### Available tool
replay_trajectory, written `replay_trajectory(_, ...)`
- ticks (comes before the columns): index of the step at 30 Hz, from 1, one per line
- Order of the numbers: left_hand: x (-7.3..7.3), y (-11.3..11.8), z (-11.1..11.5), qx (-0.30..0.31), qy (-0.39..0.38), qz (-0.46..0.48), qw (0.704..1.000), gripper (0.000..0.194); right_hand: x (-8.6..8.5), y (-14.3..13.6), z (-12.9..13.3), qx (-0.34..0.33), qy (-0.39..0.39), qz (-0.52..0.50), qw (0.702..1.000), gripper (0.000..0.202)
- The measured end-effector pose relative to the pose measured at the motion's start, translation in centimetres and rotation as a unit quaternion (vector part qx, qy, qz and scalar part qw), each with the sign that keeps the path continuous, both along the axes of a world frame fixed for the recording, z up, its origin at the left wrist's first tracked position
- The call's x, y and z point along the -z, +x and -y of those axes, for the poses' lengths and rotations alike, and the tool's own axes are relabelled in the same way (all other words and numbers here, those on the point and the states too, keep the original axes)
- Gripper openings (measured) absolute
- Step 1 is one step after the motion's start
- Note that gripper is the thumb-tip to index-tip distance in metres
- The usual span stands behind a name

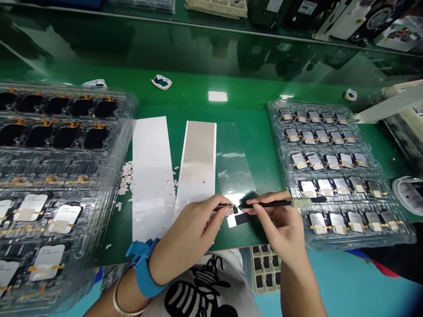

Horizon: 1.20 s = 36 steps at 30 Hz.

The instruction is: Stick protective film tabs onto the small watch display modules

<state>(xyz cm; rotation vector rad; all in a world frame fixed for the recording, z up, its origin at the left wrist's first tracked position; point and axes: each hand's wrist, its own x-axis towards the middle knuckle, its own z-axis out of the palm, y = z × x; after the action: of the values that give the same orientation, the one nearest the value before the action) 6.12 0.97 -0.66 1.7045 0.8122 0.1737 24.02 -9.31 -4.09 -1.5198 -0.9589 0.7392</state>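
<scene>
My left hand (201, 224) pinches a small, thin dark part (226, 205) between thumb and forefinger, seen nearly edge-on. In my right hand (280, 220) is a slim black tool that looks like tweezers (274, 204), with a pale greenish wrap near its back end. Its pointed tip meets or nearly meets a tiny black piece at the part's right end; contact is too small to tell. Below both hands lies a white strip with a black band (243, 219), at the lower end of a clear film sheet (233, 154). My right fingers partly cover the band.
Left stands a stack of clear trays (112, 185) with small screen modules. Another tray (287, 176) of modules is at right. A white sheet (150, 176) and a beige-backed sheet (198, 149) lie between, near pinkish scraps (126, 178). A shelf (132, 17) spans the back.
</scene>
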Motion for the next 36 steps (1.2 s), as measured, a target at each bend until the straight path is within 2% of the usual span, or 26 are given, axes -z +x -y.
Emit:
replay_trajectory(7, 0.2, -0.3, -0.3, -0.021, -0.037, 0.013, 0.999, 0.036, 0.2, -0.1, 0.1, 0.005, -0.011, -0.021, 1.0, 0.008)
replay_trajectory(13, 0.1, -0.7, -0.7, -0.041, -0.157, 0.049, 0.986, 0.027, 0.0, 0.1, -0.3, 0.014, 0.003, -0.053, 0.998, 0.009)
replay_trajectory(15, 0.0, -0.7, -0.8, -0.049, -0.19, 0.071, 0.978, 0.024, -0.4, 0.1, -0.5, 0.03, 0.025, -0.056, 0.998, 0.011)
replay_trajectory(19, -0.2, -0.6, -0.8, -0.083, -0.214, 0.119, 0.966, 0.023, -2.2, -1.3, -0.9, 0.108, 0.118, -0.059, 0.985, 0.014)
replay_trajectory(21, -0.3, -0.7, -0.6, -0.106, -0.183, 0.135, 0.968, 0.023, -3.4, -2.9, -1.2, 0.123, 0.165, -0.075, 0.976, 0.017)
replay_trajectory(24, -0.3, -0.8, -0.2, -0.134, -0.069, 0.161, 0.975, 0.023, -4.7, -5.6, -1.7, 0.096, 0.199, -0.074, 0.972, 0.022)
replay_trajectory(27, 0.0, -1.0, 0.1, -0.151, 0.064, 0.174, 0.971, 0.034, -5.0, -7.6, -2.4, 0.063, 0.228, -0.044, 0.971, 0.031)
replay_trajectory(29, 0.2, -1.1, 0.2, -0.159, 0.125, 0.172, 0.964, 0.041, -4.7, -8.3, -3.1, 0.055, 0.25, -0.019, 0.967, 0.032)
replay_trajectory(32, 0.5, -1.2, 0.2, -0.156, 0.169, 0.173, 0.958, 0.048, -4.1, -8.5, -4.1, 0.062, 0.288, 0.009, 0.956, 0.032)
replay_trajectory(36, 0.5, -1.2, 0.0, -0.146, 0.173, 0.167, 0.96, 0.052, -3.7, -8.6, -4.9, 0.062, 0.3, 0.004, 0.952, 0.034)
